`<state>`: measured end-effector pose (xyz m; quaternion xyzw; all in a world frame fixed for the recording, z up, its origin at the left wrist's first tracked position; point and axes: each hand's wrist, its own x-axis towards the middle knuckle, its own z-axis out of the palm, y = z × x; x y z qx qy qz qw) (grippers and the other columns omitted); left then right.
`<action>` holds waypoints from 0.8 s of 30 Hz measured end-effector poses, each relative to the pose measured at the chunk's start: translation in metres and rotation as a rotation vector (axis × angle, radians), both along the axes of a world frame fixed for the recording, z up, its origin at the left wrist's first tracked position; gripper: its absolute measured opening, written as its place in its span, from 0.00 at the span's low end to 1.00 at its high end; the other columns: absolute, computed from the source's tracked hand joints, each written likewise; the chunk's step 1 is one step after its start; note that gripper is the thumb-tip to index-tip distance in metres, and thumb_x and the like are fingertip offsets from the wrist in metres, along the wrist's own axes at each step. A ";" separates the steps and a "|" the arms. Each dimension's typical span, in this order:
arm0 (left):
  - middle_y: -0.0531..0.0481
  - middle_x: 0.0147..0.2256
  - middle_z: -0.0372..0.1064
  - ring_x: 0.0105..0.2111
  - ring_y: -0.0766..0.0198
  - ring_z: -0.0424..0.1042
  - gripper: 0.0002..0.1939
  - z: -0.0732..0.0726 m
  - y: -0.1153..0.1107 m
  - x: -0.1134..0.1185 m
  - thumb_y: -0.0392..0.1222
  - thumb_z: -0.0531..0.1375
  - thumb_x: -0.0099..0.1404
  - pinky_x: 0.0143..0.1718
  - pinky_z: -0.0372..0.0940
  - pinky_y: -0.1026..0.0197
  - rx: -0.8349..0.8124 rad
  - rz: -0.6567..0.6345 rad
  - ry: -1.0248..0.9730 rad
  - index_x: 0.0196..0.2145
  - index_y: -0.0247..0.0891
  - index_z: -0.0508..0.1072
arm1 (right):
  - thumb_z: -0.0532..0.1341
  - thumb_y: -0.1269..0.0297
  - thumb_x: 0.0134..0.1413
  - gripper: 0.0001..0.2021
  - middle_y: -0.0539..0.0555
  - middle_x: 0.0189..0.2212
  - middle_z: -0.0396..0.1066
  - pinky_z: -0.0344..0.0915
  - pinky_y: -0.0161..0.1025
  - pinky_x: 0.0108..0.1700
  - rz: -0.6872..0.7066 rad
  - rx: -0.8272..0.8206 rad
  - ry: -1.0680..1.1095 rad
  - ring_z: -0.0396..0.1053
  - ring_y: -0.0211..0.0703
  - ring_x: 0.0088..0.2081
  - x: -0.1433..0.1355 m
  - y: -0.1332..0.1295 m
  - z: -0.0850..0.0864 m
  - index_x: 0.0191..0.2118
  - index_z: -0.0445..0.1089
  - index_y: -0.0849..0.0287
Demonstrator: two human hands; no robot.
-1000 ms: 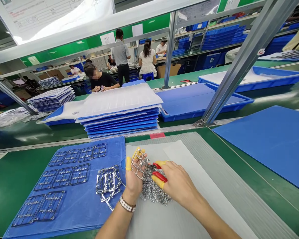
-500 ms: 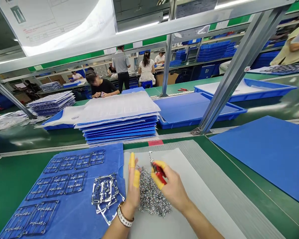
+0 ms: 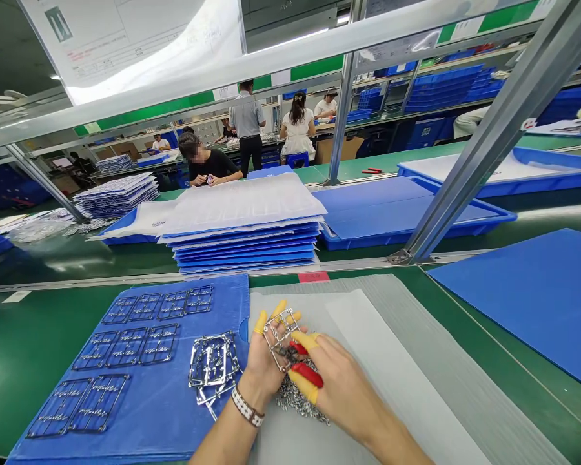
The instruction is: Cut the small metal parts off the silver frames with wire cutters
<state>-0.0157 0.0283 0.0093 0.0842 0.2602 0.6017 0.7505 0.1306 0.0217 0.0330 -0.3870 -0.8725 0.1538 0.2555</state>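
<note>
Head view: left hand loosely grips a frame, right hand clenches pliers. 9 lower-left grids look uncut; lower-centre pieces look done.

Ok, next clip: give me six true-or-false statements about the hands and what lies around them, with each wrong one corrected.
1. The right hand grips a red-handled tool. True.
2. The left hand is curled into a fist with nothing against it. False: it is opened out, with a metal frame against its palm side.
3. Both hands wear yellow fingertip covers. True.
4. The bracelet is on the right wrist. False: it is on the left wrist.
5. The pile of small metal pieces sits on the blue sheet. False: it lies on the pale sheet, under the hands.
6. Dark frames lie in three rows on the blue sheet. True.
</note>
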 end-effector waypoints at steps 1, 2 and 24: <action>0.41 0.46 0.72 0.40 0.54 0.73 0.28 0.000 0.000 0.000 0.53 0.52 0.64 0.44 0.63 0.51 0.006 0.004 0.014 0.59 0.40 0.60 | 0.59 0.66 0.52 0.16 0.57 0.39 0.70 0.62 0.44 0.44 -0.075 -0.005 -0.056 0.67 0.48 0.42 0.001 0.004 0.001 0.49 0.65 0.58; 0.41 0.46 0.71 0.40 0.55 0.73 0.27 0.001 -0.001 0.001 0.52 0.52 0.65 0.44 0.64 0.53 0.015 -0.002 0.027 0.59 0.39 0.60 | 0.58 0.65 0.52 0.13 0.57 0.37 0.70 0.62 0.44 0.42 -0.138 -0.011 -0.119 0.67 0.48 0.40 0.000 0.007 0.002 0.45 0.67 0.59; 0.42 0.50 0.69 0.48 0.52 0.67 0.30 -0.013 -0.004 0.007 0.58 0.51 0.64 0.47 0.61 0.53 0.017 0.007 0.304 0.58 0.41 0.62 | 0.57 0.67 0.53 0.05 0.55 0.31 0.71 0.57 0.41 0.37 -0.246 0.060 -0.404 0.67 0.47 0.35 -0.007 0.012 0.002 0.36 0.70 0.57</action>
